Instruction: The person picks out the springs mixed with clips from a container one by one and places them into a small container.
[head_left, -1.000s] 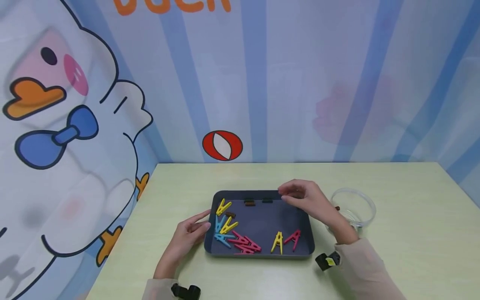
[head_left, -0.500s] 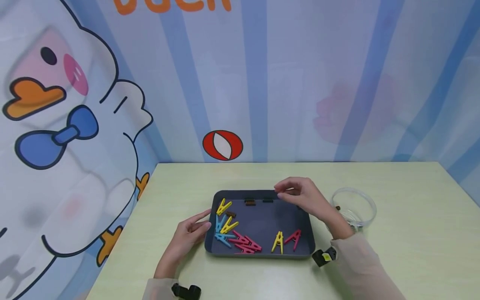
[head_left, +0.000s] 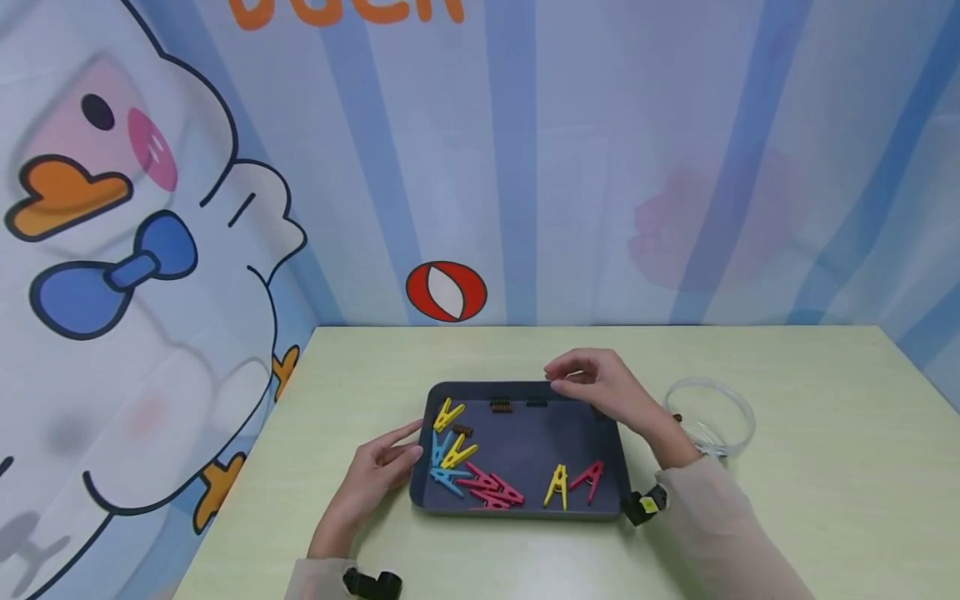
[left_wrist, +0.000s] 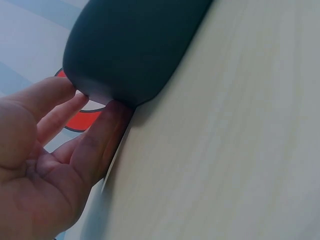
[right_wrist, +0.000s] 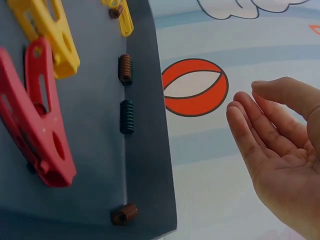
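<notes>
A dark grey tray [head_left: 517, 450] lies on the table with plastic clothes pegs and small coil springs in it. At its left wall is my left hand [head_left: 373, 471], fingertips and thumb touching the outside of the wall, also seen in the left wrist view. My right hand [head_left: 600, 387] hovers over the back right rim, fingers loosely bent and nothing between them, as the right wrist view shows. Nearest to it are a dark spring [right_wrist: 127, 117], a pair of springs [right_wrist: 125, 69] side by side, and a copper-brown spring [right_wrist: 125, 214] in the corner.
Blue pegs [head_left: 448, 477], yellow pegs [head_left: 459, 451] and red pegs [head_left: 495, 490] lie along the tray's left side. A yellow peg [head_left: 555, 486] and a red peg [head_left: 587, 481] are at front right. A clear round plastic item [head_left: 738, 408] stands right, behind my right wrist.
My right hand has drifted left and slightly away from me along the tray's back rim. The left hand, tray, pegs and springs look the same.
</notes>
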